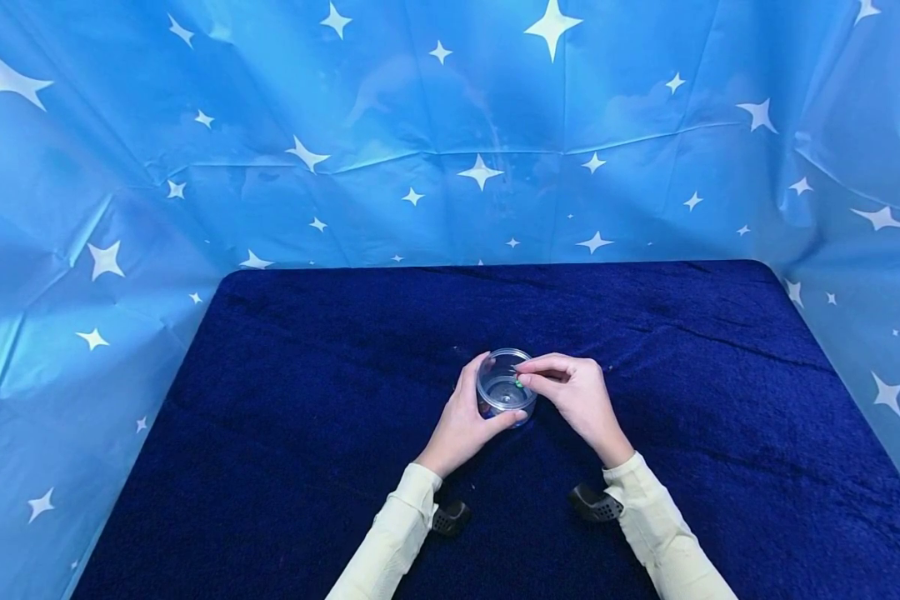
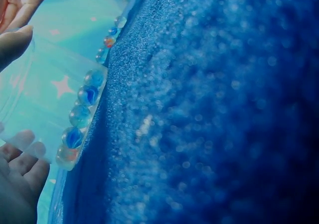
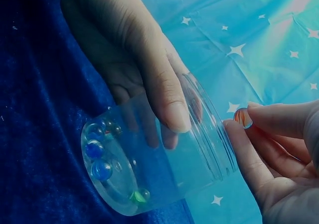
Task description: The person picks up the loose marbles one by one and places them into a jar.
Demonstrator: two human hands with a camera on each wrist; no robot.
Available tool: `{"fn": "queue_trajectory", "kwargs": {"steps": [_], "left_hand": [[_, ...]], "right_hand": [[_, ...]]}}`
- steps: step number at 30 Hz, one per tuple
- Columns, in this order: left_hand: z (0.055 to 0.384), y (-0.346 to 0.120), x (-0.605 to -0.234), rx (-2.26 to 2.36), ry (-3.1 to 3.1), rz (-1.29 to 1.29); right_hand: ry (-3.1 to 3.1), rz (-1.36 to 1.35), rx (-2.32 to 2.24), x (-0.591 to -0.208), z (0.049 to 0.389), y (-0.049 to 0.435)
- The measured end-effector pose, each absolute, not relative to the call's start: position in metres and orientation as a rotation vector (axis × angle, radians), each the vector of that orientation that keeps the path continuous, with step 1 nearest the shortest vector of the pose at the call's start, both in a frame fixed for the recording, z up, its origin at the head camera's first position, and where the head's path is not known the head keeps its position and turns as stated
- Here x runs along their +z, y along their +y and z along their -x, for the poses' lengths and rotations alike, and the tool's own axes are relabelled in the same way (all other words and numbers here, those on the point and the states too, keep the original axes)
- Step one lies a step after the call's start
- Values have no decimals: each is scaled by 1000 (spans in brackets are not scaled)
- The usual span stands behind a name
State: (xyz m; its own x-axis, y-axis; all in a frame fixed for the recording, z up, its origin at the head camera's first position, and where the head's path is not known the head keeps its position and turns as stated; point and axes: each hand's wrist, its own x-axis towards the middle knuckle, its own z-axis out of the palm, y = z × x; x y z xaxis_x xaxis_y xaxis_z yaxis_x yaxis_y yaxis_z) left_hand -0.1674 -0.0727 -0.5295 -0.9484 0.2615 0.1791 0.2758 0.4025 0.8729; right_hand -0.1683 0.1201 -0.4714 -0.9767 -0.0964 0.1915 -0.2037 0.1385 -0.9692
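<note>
My left hand [image 1: 461, 421] grips a clear plastic jar [image 1: 502, 390] round its side, thumb on the near wall and fingers on the far one. Over the jar's open mouth, my right hand [image 1: 581, 400] pinches a glass marble [image 3: 243, 118] with an orange streak between thumb and forefinger. Its fingertips are right at the rim in the right wrist view. Inside, several marbles lie round the bottom, among them a blue one [image 3: 101, 169] and a green one [image 3: 140, 196]. The left wrist view shows a row of marbles [image 2: 79, 115] along the jar's base.
Dark blue plush cloth [image 1: 330, 375] covers the table under the jar. A light blue curtain [image 1: 450, 108] with white stars hangs behind and at both sides. Black wrist devices [image 1: 450, 518] sit at the cream sleeves [image 1: 390, 525].
</note>
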Motion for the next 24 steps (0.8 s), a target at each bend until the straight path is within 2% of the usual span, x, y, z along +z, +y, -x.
{"fn": "queue_trajectory", "kwargs": {"steps": [24], "left_hand": [[168, -73, -529, -1618, -2650, 487]], "right_hand": [[-2360, -350, 1882, -475, 168, 119]]}}
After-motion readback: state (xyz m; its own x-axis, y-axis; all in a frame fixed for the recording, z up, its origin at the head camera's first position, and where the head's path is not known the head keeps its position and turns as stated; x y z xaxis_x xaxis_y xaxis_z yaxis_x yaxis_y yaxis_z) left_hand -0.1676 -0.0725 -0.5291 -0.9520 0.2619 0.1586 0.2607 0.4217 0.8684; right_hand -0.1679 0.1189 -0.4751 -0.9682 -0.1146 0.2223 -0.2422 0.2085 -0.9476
